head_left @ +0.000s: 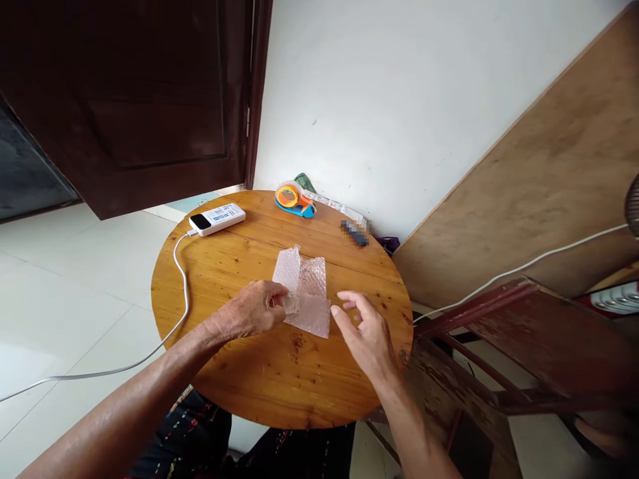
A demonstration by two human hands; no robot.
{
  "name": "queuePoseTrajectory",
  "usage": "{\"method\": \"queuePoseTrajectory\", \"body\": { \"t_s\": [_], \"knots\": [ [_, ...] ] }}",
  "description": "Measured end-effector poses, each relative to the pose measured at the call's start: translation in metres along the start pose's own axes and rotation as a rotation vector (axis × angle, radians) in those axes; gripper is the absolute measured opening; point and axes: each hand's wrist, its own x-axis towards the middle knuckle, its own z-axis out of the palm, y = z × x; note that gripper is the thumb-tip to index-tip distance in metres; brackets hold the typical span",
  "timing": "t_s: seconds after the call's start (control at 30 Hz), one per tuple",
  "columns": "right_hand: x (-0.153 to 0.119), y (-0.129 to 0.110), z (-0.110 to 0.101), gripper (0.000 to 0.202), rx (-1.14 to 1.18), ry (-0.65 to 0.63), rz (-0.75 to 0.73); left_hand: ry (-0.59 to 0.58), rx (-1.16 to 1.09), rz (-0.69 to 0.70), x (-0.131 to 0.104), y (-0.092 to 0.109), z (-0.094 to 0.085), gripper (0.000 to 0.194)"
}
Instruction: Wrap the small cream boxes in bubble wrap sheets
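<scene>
A piece of clear bubble wrap (312,276) lies folded in overlapping layers on the round wooden table. My left hand (257,307) is closed at its left edge, thumb and fingers pinching a see-through crumpled part of it. Whether a strip of clear tape is also between those fingers, I cannot make out. Just right of the wrap, my right hand (367,336) hovers with thumb and fingers apart, holding nothing. Behind the wrap stands an orange and blue tape dispenser (294,199) with a roll of tape in it.
On the table (299,399), a white power bank (218,219) trails a white cable (187,293) off the left side. A dark blurred object (354,233) lies at the back right. Beyond are a white wall, a dark door (164,100) and a wooden chair (519,339).
</scene>
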Motion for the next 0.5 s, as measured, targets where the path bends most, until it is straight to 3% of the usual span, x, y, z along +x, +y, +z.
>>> {"method": "queuePoseTrajectory", "body": {
  "t_s": [0.07, 0.13, 0.3, 0.5],
  "knots": [
    [-0.005, 0.012, -0.004, 0.04, 0.028, -0.088, 0.189, -0.013, 0.097, 0.018, 0.001, 0.003, -0.002, 0.014],
    [-0.006, 0.017, -0.003, 0.05, 0.05, -0.179, 0.277, 0.006, 0.181, 0.007, 0.003, 0.005, 0.0, 0.017],
    [0.005, 0.007, 0.014, 0.061, 0.062, -0.218, 0.322, 0.094, 0.281, 0.016, 0.003, -0.002, 0.009, 0.015],
    [0.012, 0.009, 0.037, 0.06, 0.113, -0.222, 0.324, 0.222, 0.322, 0.226, 0.002, -0.02, 0.017, 0.019]
  ]
}}
